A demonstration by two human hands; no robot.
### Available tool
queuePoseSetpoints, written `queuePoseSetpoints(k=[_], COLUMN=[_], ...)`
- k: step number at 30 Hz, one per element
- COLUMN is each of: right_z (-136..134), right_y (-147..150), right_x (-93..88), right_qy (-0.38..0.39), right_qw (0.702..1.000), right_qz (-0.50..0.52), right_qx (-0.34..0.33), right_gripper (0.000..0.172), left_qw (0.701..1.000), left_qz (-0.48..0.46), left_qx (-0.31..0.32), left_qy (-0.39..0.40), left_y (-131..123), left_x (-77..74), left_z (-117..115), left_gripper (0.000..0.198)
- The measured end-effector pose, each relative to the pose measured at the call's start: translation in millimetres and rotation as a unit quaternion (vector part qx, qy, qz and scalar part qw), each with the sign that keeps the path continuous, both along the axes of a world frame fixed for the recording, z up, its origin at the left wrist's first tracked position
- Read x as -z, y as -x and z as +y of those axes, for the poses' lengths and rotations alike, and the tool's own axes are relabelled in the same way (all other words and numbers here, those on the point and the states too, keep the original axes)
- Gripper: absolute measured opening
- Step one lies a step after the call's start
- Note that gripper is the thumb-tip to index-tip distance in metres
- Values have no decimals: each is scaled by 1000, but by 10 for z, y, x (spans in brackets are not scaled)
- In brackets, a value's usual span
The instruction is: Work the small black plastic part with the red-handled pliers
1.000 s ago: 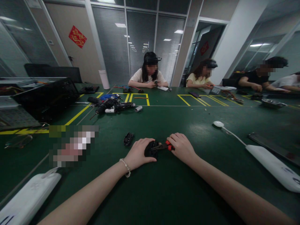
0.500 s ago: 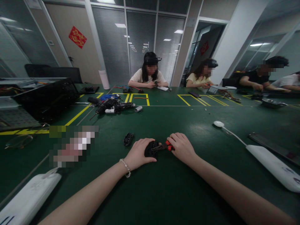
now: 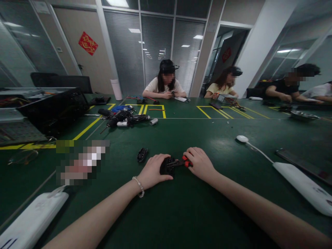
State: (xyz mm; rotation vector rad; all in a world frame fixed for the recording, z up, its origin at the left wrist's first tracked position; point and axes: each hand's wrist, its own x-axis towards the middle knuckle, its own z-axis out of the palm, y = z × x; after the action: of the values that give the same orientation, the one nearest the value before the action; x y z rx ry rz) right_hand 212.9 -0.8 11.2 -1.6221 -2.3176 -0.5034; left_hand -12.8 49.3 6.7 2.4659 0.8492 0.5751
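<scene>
Black part (image 3: 164, 168) is gripped by left hand (image 3: 153, 170), well in from bench's (image 3: 202, 211) far edge | red-handled pliers (image 3: 177, 163) are gripped by right hand (image 3: 199, 161), nose over part | part best kept braced, pliers gently squeezed

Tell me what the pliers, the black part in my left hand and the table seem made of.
Pliers: likely metal, from the dull grey sheen; bright red grips, perhaps plastic or rubber. Black part: probably moulded plastic, evenly dark. Table: smooth green covering, glossy where light reflects; laminate or rubber, unclear.
</scene>
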Motion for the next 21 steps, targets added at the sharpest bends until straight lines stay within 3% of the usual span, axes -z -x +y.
queuePoseSetpoints(k=[21], right_z=[45], right_y=[-54], right_x=[5], right_qy=[19], right_qw=[999], right_qz=[49], right_qx=[-16], right_gripper=[34], left_qw=[1000], left_qz=[6], left_qx=[-10], left_qy=[28], left_y=[0], left_x=[-12], left_z=[9], left_gripper=[68])
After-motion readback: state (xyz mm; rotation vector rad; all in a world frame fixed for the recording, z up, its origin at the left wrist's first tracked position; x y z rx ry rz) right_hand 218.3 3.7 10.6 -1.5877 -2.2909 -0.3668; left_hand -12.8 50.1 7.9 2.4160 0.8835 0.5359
